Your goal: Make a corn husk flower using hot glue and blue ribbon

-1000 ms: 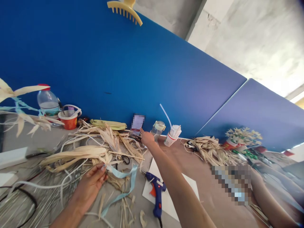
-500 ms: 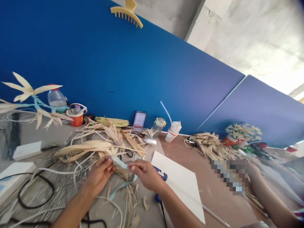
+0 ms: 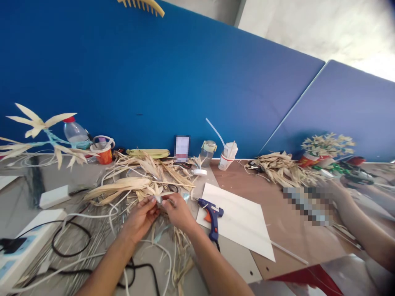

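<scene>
My left hand [image 3: 140, 216] and my right hand [image 3: 177, 210] meet over a heap of dried corn husks [image 3: 135, 185] on the table. Both pinch the same small pale husk flower with a light blue strip [image 3: 159, 198] between their fingertips. The strip's loose end [image 3: 160, 234] trails down toward me under my hands. A blue glue gun [image 3: 212, 216] lies just right of my right hand, half on a white sheet [image 3: 243, 222].
A blue partition [image 3: 185, 74] closes the back. Along it stand a water bottle [image 3: 74, 131], a red cup [image 3: 104, 154], a phone [image 3: 181, 148], a jar [image 3: 207, 151] and a cup with a straw [image 3: 226, 154]. Black cables [image 3: 70, 246] lie left. Another person's arm [image 3: 364, 230] works at right.
My right hand came back from the phone at the partition and joined my left hand on the strip and husk piece. Both hands have since closed together; the view dipped down.
</scene>
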Motion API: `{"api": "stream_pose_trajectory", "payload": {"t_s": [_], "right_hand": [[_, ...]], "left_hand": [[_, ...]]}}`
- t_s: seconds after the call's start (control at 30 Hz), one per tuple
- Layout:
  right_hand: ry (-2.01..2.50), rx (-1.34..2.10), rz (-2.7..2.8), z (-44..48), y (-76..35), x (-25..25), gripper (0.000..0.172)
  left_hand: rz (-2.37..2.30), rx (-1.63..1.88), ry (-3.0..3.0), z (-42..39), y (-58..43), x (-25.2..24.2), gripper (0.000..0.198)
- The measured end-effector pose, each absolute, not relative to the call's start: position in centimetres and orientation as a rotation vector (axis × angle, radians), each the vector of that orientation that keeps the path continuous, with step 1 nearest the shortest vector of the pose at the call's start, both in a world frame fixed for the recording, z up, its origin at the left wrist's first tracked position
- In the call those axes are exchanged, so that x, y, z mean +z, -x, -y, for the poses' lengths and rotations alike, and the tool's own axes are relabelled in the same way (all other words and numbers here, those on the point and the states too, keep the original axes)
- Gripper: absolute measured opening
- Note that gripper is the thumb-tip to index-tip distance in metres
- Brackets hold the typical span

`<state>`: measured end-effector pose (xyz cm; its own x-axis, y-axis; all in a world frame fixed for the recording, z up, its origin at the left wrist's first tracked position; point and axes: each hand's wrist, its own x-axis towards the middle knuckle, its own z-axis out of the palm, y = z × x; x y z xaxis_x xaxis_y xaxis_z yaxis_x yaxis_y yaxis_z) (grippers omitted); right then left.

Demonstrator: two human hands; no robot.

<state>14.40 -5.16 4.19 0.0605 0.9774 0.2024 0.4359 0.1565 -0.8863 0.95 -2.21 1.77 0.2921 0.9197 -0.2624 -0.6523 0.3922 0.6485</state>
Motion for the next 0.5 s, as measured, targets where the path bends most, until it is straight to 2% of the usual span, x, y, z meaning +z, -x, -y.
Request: {"api": "stream_pose_trajectory", "payload": {"t_s": [0.2,0.37,0.5], "right_hand": [[1.290,1.055,1.231,4.4,-13.6,3.1,0.019],[1.250,1.065,1.087,4.0,-13.6,2.3,0.010],[1.232,1.107,1.052,4.2,-13.6,2.2,0.011]], "left_hand": [[-0.713,1.090,-0.518,2.5,-1.5,2.1,0.026],[-0.756,1.104,-0.607,3.0,-2.1,2.6,0.028],[-0.795,1.159,-0.661,3.1,-2.4,2.5,0.027]]}}
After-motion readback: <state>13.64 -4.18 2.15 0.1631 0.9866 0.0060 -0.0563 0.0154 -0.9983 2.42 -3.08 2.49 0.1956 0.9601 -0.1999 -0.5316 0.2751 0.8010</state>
